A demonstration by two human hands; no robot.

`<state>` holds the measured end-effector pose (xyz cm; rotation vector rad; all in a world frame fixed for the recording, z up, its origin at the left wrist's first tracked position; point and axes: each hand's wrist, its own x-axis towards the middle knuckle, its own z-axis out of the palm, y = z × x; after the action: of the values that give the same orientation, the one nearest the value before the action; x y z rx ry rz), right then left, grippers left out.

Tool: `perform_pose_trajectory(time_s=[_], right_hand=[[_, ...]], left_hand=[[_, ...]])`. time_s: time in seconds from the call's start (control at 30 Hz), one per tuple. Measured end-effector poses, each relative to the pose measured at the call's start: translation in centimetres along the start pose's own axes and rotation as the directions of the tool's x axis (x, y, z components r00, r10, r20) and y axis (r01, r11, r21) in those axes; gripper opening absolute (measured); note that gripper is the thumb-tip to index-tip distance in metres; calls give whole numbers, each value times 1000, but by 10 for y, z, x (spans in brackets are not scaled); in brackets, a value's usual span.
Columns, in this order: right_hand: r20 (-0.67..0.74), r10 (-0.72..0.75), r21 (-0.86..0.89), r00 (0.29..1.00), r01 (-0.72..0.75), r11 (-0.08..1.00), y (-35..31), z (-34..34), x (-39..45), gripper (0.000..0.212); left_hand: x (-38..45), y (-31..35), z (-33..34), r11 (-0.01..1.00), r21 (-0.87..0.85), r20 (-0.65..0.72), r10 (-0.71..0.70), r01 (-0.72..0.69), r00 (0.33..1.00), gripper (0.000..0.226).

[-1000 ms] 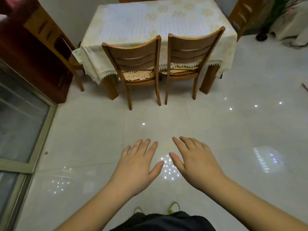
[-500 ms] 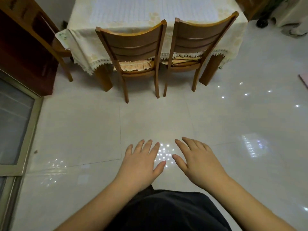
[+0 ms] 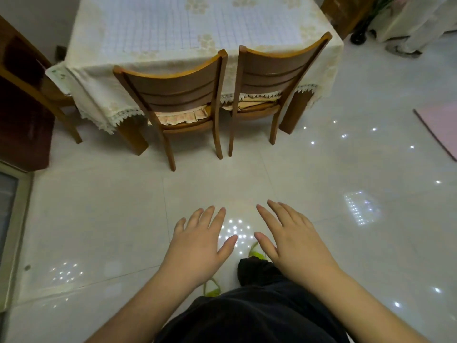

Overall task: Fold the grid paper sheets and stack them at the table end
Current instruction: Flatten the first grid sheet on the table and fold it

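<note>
Head view: you are holding your left hand (image 3: 200, 246) and right hand (image 3: 294, 241) out flat, fingers straight, both empty, above the floor (image 3: 99, 219). Grid paper sheets (image 3: 197, 23) are lying flat on the surface (image 3: 84, 78) ahead, long axis running left-right, behind two chairs (image 3: 178, 85).

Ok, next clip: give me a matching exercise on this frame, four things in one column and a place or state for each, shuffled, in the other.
Things:
1. grid paper
2. left hand
3. two wooden chairs
4. pink mat

Places or states:
A. on the floor at the right edge
B. spread flat on the tablecloth
C. pushed in at the table's near side
D. open, holding nothing, above the floor

Pairs: 1-B, 2-D, 3-C, 4-A
</note>
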<state>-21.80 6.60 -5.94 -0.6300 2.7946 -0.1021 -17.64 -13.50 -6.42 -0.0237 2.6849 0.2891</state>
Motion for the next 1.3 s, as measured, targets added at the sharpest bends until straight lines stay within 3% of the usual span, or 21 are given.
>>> perform_pose_trajectory(time_s=[0.23, 0.47, 0.7, 0.9, 1.1, 1.3], right_hand=[[-1, 22, 24, 1000, -21, 999, 61, -13, 66, 59], [39, 20, 32, 999, -22, 999, 130, -39, 137, 58], [15, -30, 38, 999, 29, 999, 159, -65, 205, 57], [-4, -27, 24, 1000, 27, 999, 170, -85, 277, 58], [44, -39, 28, 998, 37, 999, 160, -107, 351, 86], [31, 11, 44, 999, -12, 999, 158, -133, 409, 86]], left_hand=[[89, 32, -28, 999, 34, 34, 36, -37, 999, 68], [173, 70, -71, 998, 64, 28, 3, -5, 1000, 67], [238, 81, -107, 997, 77, -29, -23, 25, 999, 70], [295, 60, -131, 998, 43, -54, -44, 47, 998, 66], [369, 24, -166, 997, 65, -85, 55, -50, 995, 67], [428, -2, -213, 989, 48, -80, 145, -142, 986, 66]])
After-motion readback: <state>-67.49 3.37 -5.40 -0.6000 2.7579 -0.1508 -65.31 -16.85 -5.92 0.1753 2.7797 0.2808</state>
